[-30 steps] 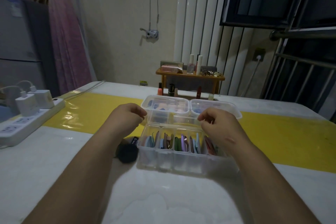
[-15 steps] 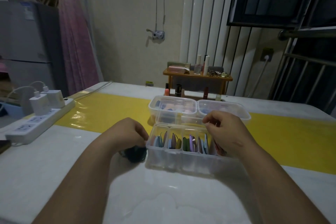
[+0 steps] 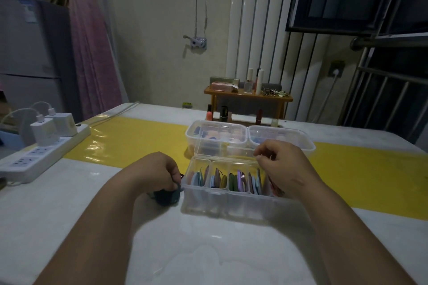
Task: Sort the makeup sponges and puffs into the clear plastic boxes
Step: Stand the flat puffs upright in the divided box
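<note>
white table [image 3: 69,203]; three clear boxes [image 3: 231,194]; left hand [image 3: 157,176] grip closed on dark puff [image 3: 167,196]; right hand [image 3: 281,166] pinched, contents unclear

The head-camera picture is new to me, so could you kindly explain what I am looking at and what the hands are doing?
There is no machine here: a person wears a camera on the head, looking forward and down at their own bare hands. On the white table with a yellow strip stands a clear divided box, open, with coloured flat puffs standing on edge in its compartments. Two more clear boxes sit behind it. The left hand closes on a dark puff beside the box. The right hand is curled over the box's right end; whether it holds anything cannot be told. A power strip lies at the left.
</note>
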